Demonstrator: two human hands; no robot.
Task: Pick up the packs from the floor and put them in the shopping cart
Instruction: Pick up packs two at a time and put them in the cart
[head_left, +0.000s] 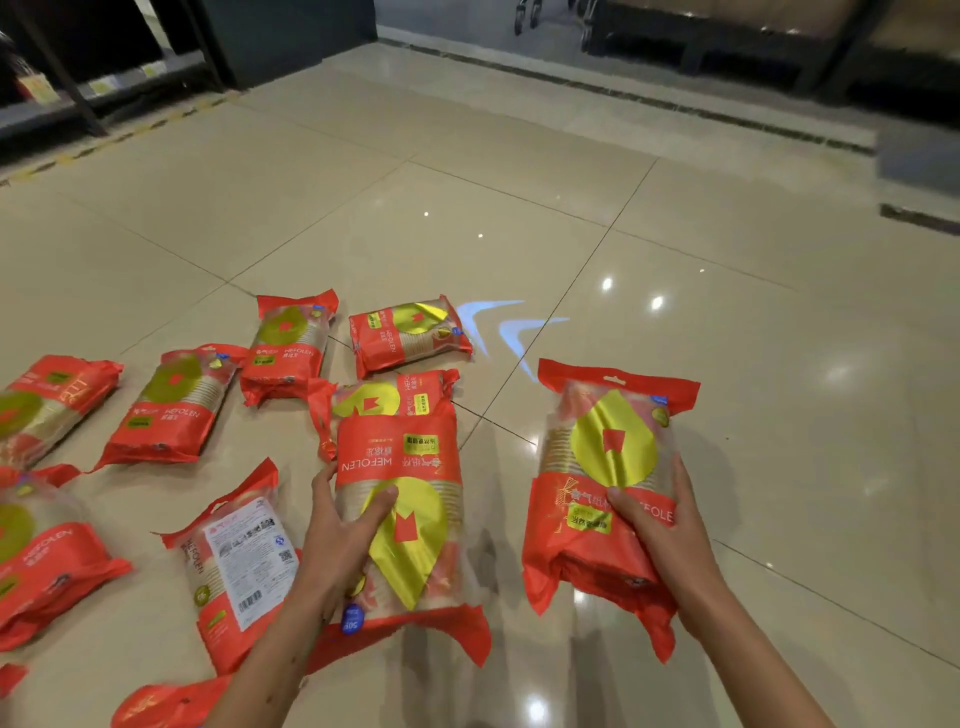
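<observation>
Several red-and-gold packs of paper cups lie on the beige tiled floor (519, 197). My left hand (340, 530) grips one pack (410, 499) by its left side, thumb across the gold leaf print. My right hand (657, 525) grips a second pack (608, 467) at its lower right, lifted off the floor. Another pack (395, 397) lies partly under the left one. More packs lie further out (410, 335), (288, 345), (174, 405), (47, 405), and one lies label side up (241, 561). No shopping cart shows clearly.
Dark shelving (78, 78) stands at the far left behind a yellow-striped floor line. A dark counter and wheeled legs (524, 15) stand at the far top. A blue arrow-shaped light (498, 317) falls on the tiles.
</observation>
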